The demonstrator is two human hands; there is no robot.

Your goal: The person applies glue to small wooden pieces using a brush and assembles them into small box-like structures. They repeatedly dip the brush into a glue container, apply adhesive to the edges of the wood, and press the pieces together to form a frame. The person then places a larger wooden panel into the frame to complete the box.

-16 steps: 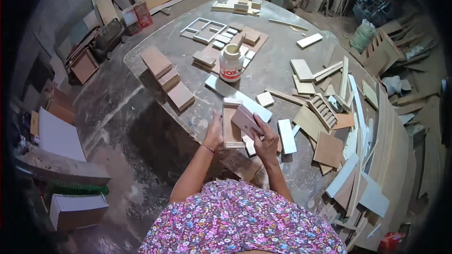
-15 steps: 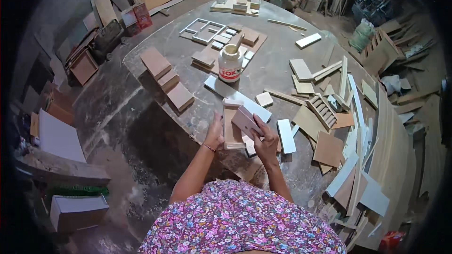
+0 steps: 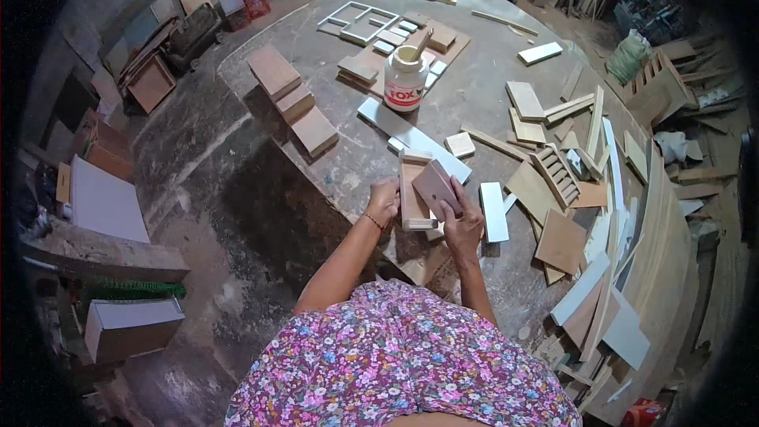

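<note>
My left hand (image 3: 385,200) is curled at the left side of a small shallow wooden box (image 3: 409,199) with raised edges, holding it near the table's front edge. My right hand (image 3: 465,220) grips a small brown wooden board (image 3: 435,188) with dark holes in its face. The board sits tilted over the box's right side, covering part of its inside. Just beyond lies a long white strip of board (image 3: 419,142). Farther back stands a white glue jar (image 3: 405,83) with a red label, open at the top, with a stick or brush handle leaning out.
Brown wooden blocks (image 3: 292,103) stand in a stepped row on the left. Behind the jar are a brown panel with small pieces and a white frame (image 3: 358,22). Right of my hands lie a white block (image 3: 494,212), a slatted piece (image 3: 556,175) and many scraps.
The view has shifted, so the table appears higher and farther right. My left fingers, stretched along the box before, are now more curled. My right hand still holds the brown board over the box.
</note>
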